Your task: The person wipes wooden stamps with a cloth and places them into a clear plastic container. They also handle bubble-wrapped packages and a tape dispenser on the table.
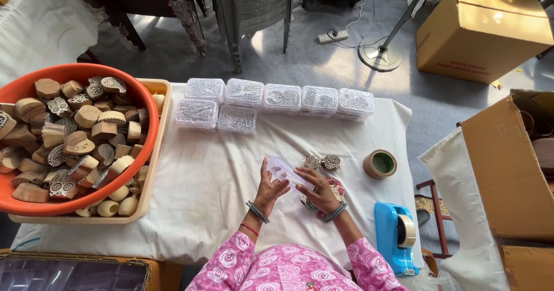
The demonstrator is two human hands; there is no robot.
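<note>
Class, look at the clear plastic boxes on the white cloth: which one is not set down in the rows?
The clear box held between the left hand and the right hand; it looks empty, while the seven boxes in the rows are closed and full.

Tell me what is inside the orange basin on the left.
The orange basin is heaped with carved wooden printing blocks, some showing patterned faces, others plain wood backs. Only the top layer shows; whatever lies lower, and the basin's bottom, is covered by the pile.

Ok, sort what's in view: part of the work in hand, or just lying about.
In hand: clear plastic box, held by left hand and right hand; carved wooden blocks beside them.
Lying about: tape roll, blue tape dispenser, orange tub, cardboard box.
</note>
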